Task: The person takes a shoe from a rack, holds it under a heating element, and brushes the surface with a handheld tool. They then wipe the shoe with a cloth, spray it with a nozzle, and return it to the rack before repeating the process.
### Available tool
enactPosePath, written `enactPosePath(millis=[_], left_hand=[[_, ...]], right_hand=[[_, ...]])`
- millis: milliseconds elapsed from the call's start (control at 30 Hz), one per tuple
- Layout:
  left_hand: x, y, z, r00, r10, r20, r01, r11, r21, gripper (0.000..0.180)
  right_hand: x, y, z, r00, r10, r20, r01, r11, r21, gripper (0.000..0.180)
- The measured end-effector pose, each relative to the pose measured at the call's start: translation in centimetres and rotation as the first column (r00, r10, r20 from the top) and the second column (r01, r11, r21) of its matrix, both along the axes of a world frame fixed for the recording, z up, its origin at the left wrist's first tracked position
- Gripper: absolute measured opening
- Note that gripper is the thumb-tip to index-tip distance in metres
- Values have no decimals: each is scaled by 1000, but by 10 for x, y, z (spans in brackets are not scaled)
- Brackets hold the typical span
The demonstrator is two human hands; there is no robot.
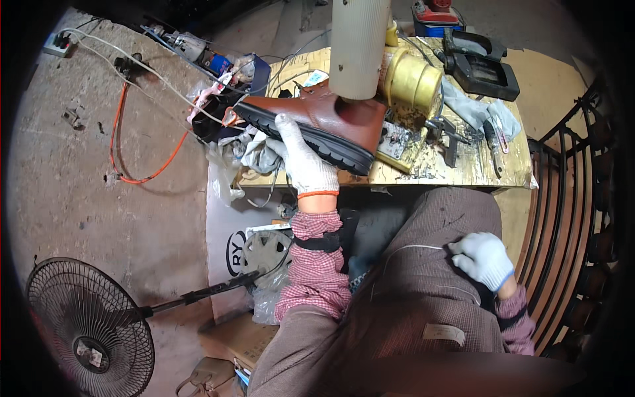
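At upper centre, the gloved left hand [307,162] is closed on the black sole of a brown shoe [327,119], which lies just above it in the frame, by a pale tube [359,49]. The right hand [484,260], right of centre, curls on the thigh [443,225]; whether it holds anything cannot be told. Ringed dark lettering [236,253] shows left of centre. The surface [463,173] has its front edge below the shoe's heel.

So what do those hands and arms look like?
The left hand wears a white knitted glove with an orange edge; the right hand has one edged blue. The left sleeve is red-and-white checked, the right sleeve pinkish, each with a black band.
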State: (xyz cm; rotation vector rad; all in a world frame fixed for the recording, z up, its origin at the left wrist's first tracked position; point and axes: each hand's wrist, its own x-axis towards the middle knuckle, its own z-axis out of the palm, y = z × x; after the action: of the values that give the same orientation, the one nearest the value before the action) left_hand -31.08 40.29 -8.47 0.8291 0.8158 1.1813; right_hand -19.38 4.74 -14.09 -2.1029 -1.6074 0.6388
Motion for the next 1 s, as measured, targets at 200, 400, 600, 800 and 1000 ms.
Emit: enactPosePath(millis=[200,400,600,800,1000], left_hand=[[-11,32,-7,979,-48,198,78,987,-143,80],[-43,12,-35,942,-86,324,175,950,-258,85],[-113,-44,-169,599,-628,498,730,683,-17,89],[-117,-35,-250,398,-750,528,889,456,-22,78],[-90,-23,-261,326,-727,604,922,385,-35,66]], right_hand=[[-16,-68,-4,847,-519,-115,530,842,100,20],[-9,-51,-1,873,-472,-121,488,852,191,16],[1,2,26,966,-255,-34,254,922,294,20],[-10,-1,36,978,-202,-51,208,936,284,20],[-19,-41,17,930,-357,-89,368,904,217,17]])
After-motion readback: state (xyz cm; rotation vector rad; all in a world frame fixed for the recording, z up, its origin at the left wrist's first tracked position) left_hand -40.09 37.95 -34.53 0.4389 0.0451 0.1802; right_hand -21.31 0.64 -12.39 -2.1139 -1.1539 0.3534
